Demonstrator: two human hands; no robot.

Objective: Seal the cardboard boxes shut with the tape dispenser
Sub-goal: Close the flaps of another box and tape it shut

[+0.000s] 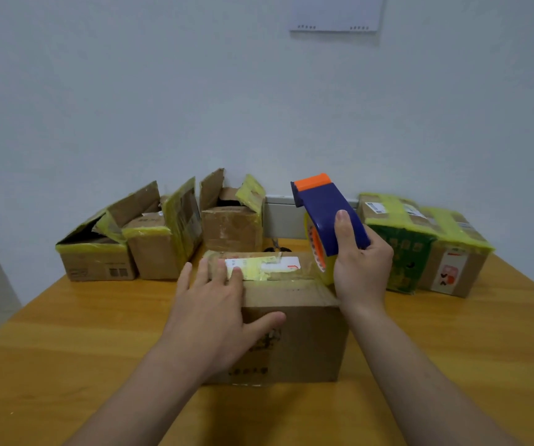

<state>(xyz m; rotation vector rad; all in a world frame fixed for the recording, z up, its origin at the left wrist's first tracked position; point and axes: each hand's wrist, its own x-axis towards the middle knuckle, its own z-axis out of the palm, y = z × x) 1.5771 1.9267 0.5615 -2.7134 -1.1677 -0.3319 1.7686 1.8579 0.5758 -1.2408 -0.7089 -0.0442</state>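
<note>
One box (304, 333) lies under the spread left hand (214, 304); right hand (362, 268) grips the tape dispenser (323, 214).

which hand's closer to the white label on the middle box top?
Left. The left hand lies flat on the box, fingertips at the left end of the white label. The right hand grips the tape dispenser past the box's right end, apart from the label.

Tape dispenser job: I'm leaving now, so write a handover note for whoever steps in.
Left hand presses flat on the centre box, flaps closed.
Right hand grips the tape dispenser, raised at that box's right end.
Done: two taped boxes back right.
Left: centre box seam looks untaped; three open boxes wait back left.
</note>
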